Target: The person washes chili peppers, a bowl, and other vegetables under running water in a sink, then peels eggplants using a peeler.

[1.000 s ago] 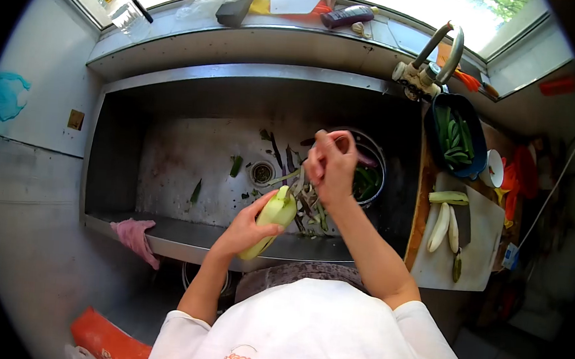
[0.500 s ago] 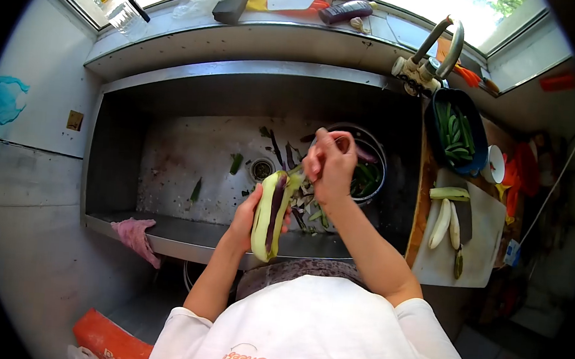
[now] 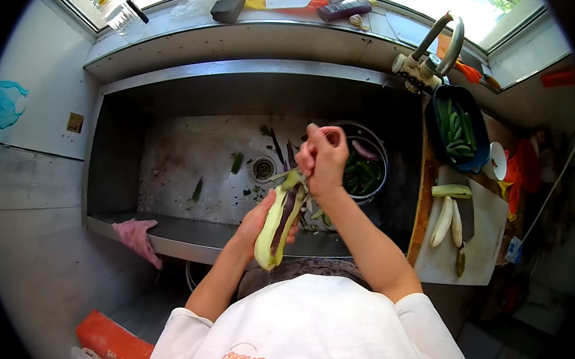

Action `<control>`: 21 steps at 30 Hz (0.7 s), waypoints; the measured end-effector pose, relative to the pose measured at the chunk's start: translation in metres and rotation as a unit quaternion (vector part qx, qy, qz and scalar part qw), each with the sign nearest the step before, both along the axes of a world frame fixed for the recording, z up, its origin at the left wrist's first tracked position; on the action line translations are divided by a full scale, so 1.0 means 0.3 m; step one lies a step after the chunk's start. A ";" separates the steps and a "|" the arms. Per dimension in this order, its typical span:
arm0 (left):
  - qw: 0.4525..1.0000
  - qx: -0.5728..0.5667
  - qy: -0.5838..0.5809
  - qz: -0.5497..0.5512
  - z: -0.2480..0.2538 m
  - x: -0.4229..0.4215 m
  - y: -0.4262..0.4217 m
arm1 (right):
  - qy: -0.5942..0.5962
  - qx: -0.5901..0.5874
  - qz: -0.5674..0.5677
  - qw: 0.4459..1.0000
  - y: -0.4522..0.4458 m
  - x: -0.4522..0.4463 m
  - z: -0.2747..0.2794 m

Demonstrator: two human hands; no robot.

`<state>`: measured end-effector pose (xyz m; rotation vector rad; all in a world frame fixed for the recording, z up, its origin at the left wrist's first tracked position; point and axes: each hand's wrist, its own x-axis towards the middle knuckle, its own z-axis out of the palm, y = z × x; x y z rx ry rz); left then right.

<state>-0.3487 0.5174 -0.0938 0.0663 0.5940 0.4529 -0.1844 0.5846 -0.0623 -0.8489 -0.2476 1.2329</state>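
My left hand [image 3: 255, 220] is wrapped round a partly peeled eggplant [image 3: 275, 229], pale green with a dark purple strip of skin facing up. It is held over the front edge of the metal sink [image 3: 197, 234]. My right hand [image 3: 322, 158] is closed just above the eggplant's upper end; what its fingers hold is too small and blurred to name. Behind that hand stands a round pot [image 3: 382, 179] with green vegetables and a purple piece inside. Peelings [image 3: 308, 214] lie on the sink floor around the drain [image 3: 263, 170].
At the right, a white cutting board [image 3: 482, 253] bears peeled vegetables [image 3: 442, 222] and a knife [image 3: 464, 222]. Behind it are a dark basin [image 3: 480, 143] of green vegetables and the faucet [image 3: 415, 72]. A pink cloth [image 3: 138, 239] hangs over the sink's front left edge.
The eggplant has turned in my left hand, so its purple strip now faces up. My right hand has stayed near the eggplant's upper end, its wrist slightly turned.
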 end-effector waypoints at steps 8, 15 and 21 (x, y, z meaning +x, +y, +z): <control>0.949 0.273 0.150 0.045 0.099 -0.057 0.015 | -0.010 0.010 -0.073 0.997 0.020 0.073 0.016; 0.932 0.319 0.172 -0.029 0.031 -0.061 -0.002 | 0.021 -0.037 -0.050 0.998 -0.015 0.004 0.023; 0.934 0.305 0.185 -0.014 0.031 -0.105 -0.013 | 0.019 0.027 -0.030 0.999 -0.027 0.023 0.058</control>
